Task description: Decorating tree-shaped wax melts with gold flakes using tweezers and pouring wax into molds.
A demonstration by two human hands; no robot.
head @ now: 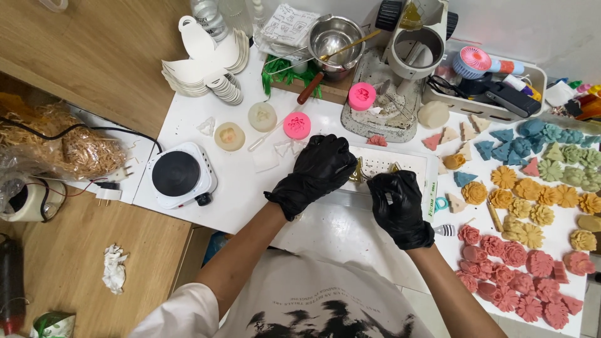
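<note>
Left hand (319,170) and right hand (398,203) pinch a gold piece (359,173) over the white tray (418,164) — hotplate (178,174), pink moulds (297,125) nearby

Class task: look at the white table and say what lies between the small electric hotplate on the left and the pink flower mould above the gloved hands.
In the head view, between the hotplate and the pink flower mould lies a round cream mould; the white table around it is bare.

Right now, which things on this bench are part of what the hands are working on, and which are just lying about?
In use:
left hand
right hand
small gold-coloured piece
white perforated tray

Lying about:
hot plate
steel pot
pink silicone moulds
flower-shaped casts
paper tags
</note>
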